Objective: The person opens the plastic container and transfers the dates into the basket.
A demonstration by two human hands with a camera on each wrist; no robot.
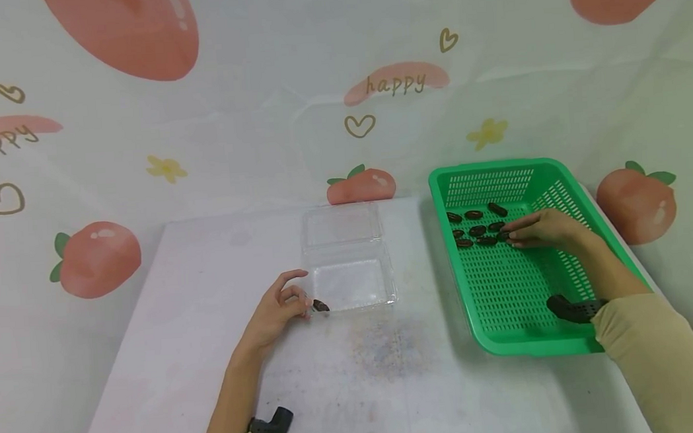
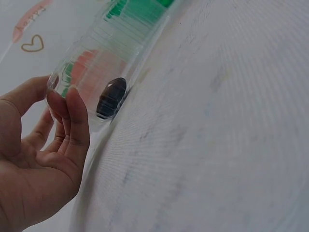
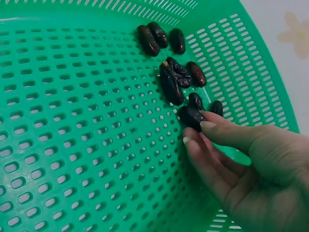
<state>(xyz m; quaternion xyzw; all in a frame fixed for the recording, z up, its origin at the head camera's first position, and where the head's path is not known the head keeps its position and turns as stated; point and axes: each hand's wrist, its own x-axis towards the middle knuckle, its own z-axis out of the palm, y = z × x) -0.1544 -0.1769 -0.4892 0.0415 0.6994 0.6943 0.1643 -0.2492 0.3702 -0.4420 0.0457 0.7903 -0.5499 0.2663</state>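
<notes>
A clear plastic clamshell box (image 1: 350, 284) lies with its lid (image 1: 341, 226) folded back on the table. One dark date (image 1: 321, 305) sits in its near left corner, also visible through the wall in the left wrist view. My left hand (image 1: 276, 313) pinches the box's left edge between thumb and fingers, beside that date. Inside the green basket (image 1: 478, 331) my right hand (image 1: 546, 229) pinches a date (image 3: 192, 117) between thumb and fingertips. Several other dates (image 3: 170, 83) lie around it on the perforated floor, toward the basket's far left.
The white table (image 1: 206, 265) carries the box in the middle and the basket on the right. Behind stands a white backdrop (image 1: 258, 136) printed with fruit and hearts. The basket's raised rim (image 1: 453, 263) stands between the box and the dates.
</notes>
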